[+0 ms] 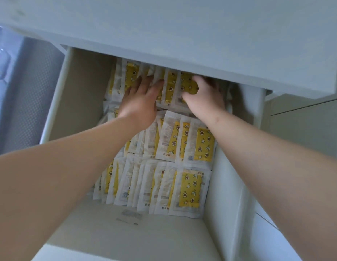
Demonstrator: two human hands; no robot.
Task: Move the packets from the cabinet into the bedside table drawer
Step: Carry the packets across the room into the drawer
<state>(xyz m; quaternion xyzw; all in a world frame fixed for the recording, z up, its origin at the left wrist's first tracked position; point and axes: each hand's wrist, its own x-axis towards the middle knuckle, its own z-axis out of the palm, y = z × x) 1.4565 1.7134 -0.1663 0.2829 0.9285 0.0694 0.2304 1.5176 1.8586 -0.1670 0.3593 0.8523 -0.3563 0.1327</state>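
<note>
The white bedside table drawer (56, 102) is pulled out below me. Rows of white packets with yellow star-patterned panels (190, 187) stand in it from front to back. My left hand (140, 102) lies flat with straight fingers on the back row of packets (170, 87), under the table top. My right hand (203, 97) is beside it, its fingers curled round packets of that same row. The fingertips of both hands are partly hidden under the table top's edge.
The white table top (182, 34) overhangs the back of the drawer. The drawer's bare bottom (126, 232) shows at the front, with a small printed label. A grey textured surface (26, 87) lies to the left. White cabinet panels (305, 132) stand at the right.
</note>
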